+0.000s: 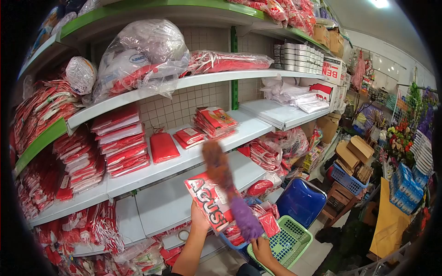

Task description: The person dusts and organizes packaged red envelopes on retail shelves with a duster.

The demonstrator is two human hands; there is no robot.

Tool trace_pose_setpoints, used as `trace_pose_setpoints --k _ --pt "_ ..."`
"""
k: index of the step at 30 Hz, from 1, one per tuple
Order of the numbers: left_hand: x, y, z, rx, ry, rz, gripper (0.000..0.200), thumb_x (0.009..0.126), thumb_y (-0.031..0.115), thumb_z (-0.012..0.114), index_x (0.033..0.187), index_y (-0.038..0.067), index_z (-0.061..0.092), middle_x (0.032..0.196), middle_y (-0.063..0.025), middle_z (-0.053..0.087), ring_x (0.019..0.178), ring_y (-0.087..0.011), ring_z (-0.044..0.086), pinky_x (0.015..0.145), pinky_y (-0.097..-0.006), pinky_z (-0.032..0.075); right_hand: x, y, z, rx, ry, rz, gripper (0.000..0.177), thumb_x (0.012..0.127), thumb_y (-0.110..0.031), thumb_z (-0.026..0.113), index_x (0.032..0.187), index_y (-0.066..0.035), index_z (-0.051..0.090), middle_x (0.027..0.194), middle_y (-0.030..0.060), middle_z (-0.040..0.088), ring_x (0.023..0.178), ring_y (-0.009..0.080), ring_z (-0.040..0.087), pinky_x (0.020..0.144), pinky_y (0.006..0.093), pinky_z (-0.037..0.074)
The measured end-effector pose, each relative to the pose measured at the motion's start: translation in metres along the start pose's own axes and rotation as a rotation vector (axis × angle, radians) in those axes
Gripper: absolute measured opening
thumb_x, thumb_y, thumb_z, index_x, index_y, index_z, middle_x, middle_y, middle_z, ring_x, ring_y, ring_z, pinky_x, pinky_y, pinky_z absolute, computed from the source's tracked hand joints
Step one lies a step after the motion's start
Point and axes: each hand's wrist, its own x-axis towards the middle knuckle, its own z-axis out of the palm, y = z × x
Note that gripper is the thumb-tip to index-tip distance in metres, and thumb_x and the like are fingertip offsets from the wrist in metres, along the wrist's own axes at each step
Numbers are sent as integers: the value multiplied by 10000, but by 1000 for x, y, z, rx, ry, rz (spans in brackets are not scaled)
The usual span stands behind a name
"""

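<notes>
My left hand (199, 218) holds a red and white packet with large lettering (209, 200) by its lower left edge, in front of the shelves. My right hand (262, 250) is closed round the lower end of a duster (244, 216), purple below and brown above. The duster is blurred and slants up across the packet's right side, its brown tip near the shelf edge. Behind it, on the middle shelf (184, 158), lie a flat red packet (163, 147), a small red pile (189, 137) and a stack of red packets (215, 122).
Below my right hand stands a green basket (301, 246), beside a blue basket with red packets (237, 241) and a blue lidded container (301, 201). Further right are cardboard pieces in a blue crate (350, 177). Stacked red packets (122, 142) fill the shelf's left part.
</notes>
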Motion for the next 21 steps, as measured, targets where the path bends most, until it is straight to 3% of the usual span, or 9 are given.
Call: trace_pose_setpoints --k 5,7,8,11,13,14,16,18,21 --pt "2 0 -50 -55 -36 40 334 907 379 402 1096 142 542 907 -11 613 700 -182 597 595 -357 517 7 9 -2 -82 -118 -242 326 840 -224 535 694 66 510 617 262 537 588 421 548 554 479 419" --pt "27 -2 -58 -262 -571 -125 343 918 342 375 1119 111 530 968 -56 618 787 -214 611 691 -376 519 17 8 -2 -53 -12 -97 338 832 -220 545 653 64 506 615 260 536 541 422 526 519 472 393" --pt "4 -1 -7 -56 13 -19 368 925 330 353 1126 72 522 1027 -106 612 877 -247 607 789 -394 497 24 8 -1 16 25 2 346 840 -216 529 657 77 512 628 274 535 554 426 526 524 474 392" --pt "7 -7 -8 -26 -21 -21 335 927 291 365 1101 54 523 1044 -111 606 903 -244 596 813 -381 486 32 4 2 7 92 -63 348 851 -253 531 732 75 535 646 289 545 595 442 551 511 478 409" --pt "39 -6 -71 -295 -577 -160 325 927 312 365 1112 98 524 1018 -80 602 862 -235 605 739 -391 514 29 3 -2 -16 -55 -154 320 838 -241 537 719 56 538 655 264 552 597 422 554 541 477 419" --pt "33 -8 -64 -12 -20 72 288 927 323 371 1084 143 531 959 -37 584 767 -210 609 607 -386 532 27 6 -5 -56 -102 -253 301 835 -228 536 709 45 534 634 248 546 586 412 549 543 472 418" --pt "37 -7 -54 -197 -18 89 256 929 301 378 1050 132 527 920 -16 557 752 -174 592 591 -344 524 28 9 -11 -126 -124 -330 245 822 -200 539 725 24 546 615 222 547 565 400 546 540 467 427" --pt "52 2 -29 -253 -605 -31 301 939 302 342 1072 102 523 949 -34 574 870 -188 587 725 -305 501 37 23 -10 -122 1 -190 243 822 -200 541 730 25 549 605 222 547 549 404 543 521 467 424" --pt "36 -5 25 12 185 79 261 935 298 361 960 96 525 862 -47 573 743 -177 567 644 -305 487 46 26 -7 -66 95 -133 228 817 -194 545 736 19 553 591 234 546 535 413 546 501 477 419"
